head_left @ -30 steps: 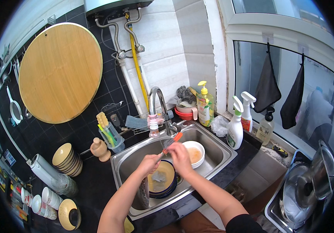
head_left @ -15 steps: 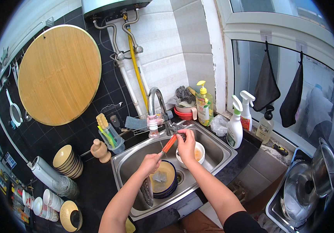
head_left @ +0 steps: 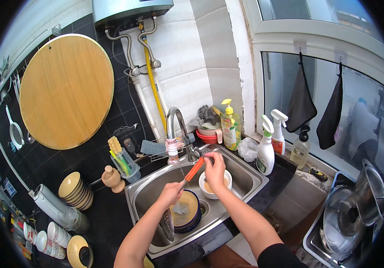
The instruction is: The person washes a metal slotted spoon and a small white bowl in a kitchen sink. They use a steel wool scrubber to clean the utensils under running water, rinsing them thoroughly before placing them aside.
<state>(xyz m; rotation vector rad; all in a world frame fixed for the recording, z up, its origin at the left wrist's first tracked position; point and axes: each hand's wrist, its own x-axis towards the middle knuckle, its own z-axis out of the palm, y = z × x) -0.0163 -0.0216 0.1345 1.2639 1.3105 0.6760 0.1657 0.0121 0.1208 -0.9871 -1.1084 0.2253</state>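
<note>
Over the sink [head_left: 241, 198], my two hands grip a metal cooking utensil with an orange handle [head_left: 194, 169]. My left hand [head_left: 170, 195] is closed round its metal shaft. Below that hand hangs its long, dotted metal head [head_left: 167, 225], partly over the sink's left side. My right hand [head_left: 215, 169] pinches the upper end of the handle, with something dark between the fingers, perhaps a scourer. A thin stream falls from the faucet [head_left: 173, 152] beside the handle. Under my hands stand stacked blue-rimmed bowls [head_left: 187, 210] holding water and a whitish scrap, and a white bowl [head_left: 210, 192].
Right of the faucet stand a yellow-pump soap bottle [head_left: 231, 127] and white spray bottles [head_left: 265, 149]. Left of the sink are a wooden jar [head_left: 113, 179], a utensil cup [head_left: 127, 165] and stacked bowls [head_left: 77, 191]. A tray of pots and glass lids [head_left: 341, 219] lies at right.
The view has shifted slightly. Both hands keep their hold on the utensil, and its handle stays slanted beside the faucet.
</note>
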